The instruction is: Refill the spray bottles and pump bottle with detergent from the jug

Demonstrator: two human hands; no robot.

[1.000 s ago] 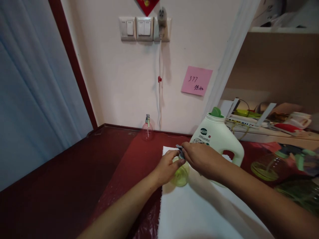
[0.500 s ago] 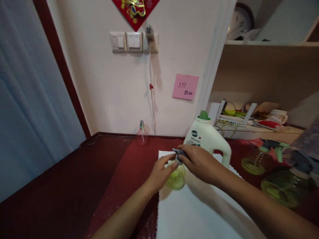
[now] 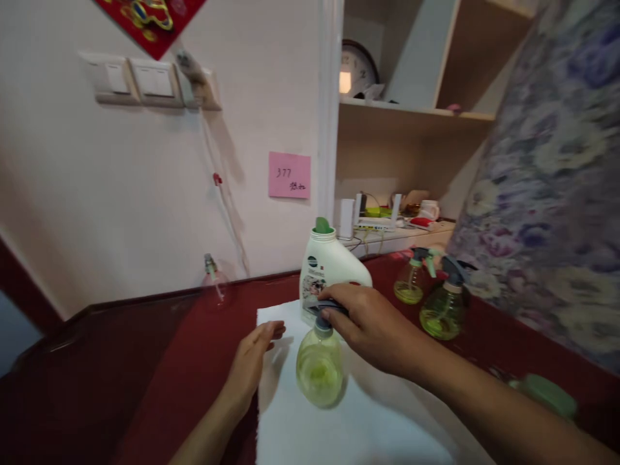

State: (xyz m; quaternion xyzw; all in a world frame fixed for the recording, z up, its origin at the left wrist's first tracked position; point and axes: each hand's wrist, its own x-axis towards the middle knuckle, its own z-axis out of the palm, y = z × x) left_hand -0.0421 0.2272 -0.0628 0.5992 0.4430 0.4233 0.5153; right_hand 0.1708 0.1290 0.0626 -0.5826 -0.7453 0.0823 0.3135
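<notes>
My right hand (image 3: pixel 365 323) is wrapped round the dark grey head of a clear spray bottle (image 3: pixel 320 378), which holds some yellow-green liquid. The bottle is over a white cloth (image 3: pixel 290 433); whether its base touches the cloth I cannot tell. To its left, my left hand (image 3: pixel 254 361) is apart from the bottle, fingers stretched out and holding nothing. Just behind the bottle stands a large pale green detergent jug (image 3: pixel 334 261) with a green piece in its neck.
Two more spray bottles, one farther back (image 3: pixel 409 284) and one nearer (image 3: pixel 442 313), stand at the right with yellow-green liquid. A pinkish spray bottle (image 3: pixel 214 284) is by the wall. A green object (image 3: pixel 547 394) lies at the right, partly behind my forearm. A router (image 3: pixel 375 219) sits on the shelf.
My left hand has let go of the spray bottle and moved away to the left. My right hand still grips its head. The view has turned to the right.
</notes>
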